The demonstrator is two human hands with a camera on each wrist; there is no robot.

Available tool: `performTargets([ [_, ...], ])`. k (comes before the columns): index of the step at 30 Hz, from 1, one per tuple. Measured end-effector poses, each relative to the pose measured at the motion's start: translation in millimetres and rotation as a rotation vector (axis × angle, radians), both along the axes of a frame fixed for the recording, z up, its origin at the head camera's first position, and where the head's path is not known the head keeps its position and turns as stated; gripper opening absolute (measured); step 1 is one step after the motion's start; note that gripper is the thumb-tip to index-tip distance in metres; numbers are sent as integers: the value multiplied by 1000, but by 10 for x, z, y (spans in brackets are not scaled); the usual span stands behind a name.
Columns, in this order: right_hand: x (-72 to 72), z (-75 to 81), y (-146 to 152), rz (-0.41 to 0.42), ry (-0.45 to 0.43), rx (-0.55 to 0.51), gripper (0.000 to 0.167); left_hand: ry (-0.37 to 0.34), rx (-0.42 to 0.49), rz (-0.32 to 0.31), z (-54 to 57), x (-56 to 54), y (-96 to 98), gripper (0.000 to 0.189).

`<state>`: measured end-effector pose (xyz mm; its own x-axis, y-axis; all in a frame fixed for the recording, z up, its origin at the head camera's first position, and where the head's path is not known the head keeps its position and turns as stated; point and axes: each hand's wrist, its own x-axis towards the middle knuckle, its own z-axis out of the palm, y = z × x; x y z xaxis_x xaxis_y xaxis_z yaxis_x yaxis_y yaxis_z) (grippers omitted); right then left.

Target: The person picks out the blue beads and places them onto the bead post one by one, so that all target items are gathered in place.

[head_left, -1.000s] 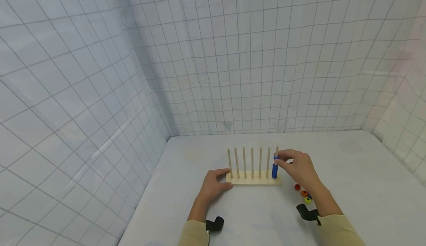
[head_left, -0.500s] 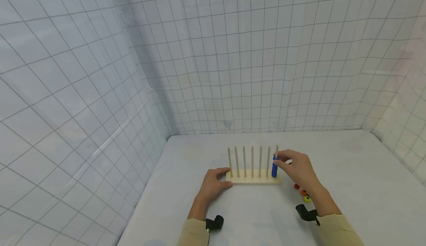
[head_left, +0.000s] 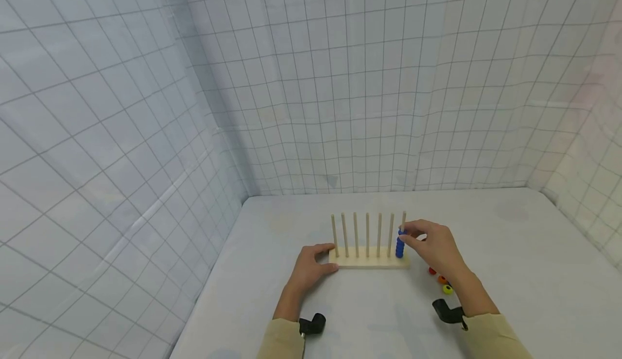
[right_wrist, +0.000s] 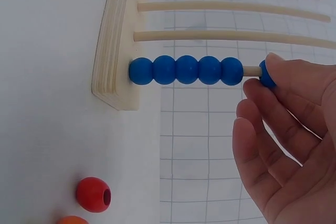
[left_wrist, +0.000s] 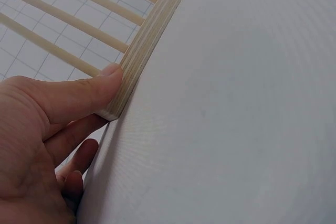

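Note:
A pale wooden peg rack (head_left: 367, 262) stands on the table with a row of upright pegs. My left hand (head_left: 306, 270) grips its left end, thumb on the front edge and fingers behind; in the left wrist view the thumb (left_wrist: 84, 95) presses the plywood edge. On the rightmost peg, several blue beads (right_wrist: 187, 70) are stacked against the base. Above them, my right hand (head_left: 437, 245) pinches another blue bead (right_wrist: 266, 73) that is threaded on the same peg. A short stretch of bare peg shows between that bead and the stack. The other pegs carry no beads.
Loose beads lie on the white table (head_left: 369, 305) beside and partly under the right forearm: a red bead (right_wrist: 93, 194), an orange bead (head_left: 442, 279), a yellow bead (head_left: 447, 289) and a partly hidden dark one. White grid-patterned curtains (head_left: 340, 105) surround the table.
The right hand and its pinched bead sit slightly lower along the peg than a second ago. The left hand keeps its grip on the rack's end.

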<state>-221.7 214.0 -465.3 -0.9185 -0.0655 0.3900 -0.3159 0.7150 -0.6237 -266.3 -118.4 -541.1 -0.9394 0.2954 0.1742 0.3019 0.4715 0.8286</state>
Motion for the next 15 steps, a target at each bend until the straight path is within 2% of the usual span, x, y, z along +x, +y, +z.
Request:
performTargets([
  [15,-10,-57,7,9,-26,-13,23,-20,-15,28,6,3,9,52],
])
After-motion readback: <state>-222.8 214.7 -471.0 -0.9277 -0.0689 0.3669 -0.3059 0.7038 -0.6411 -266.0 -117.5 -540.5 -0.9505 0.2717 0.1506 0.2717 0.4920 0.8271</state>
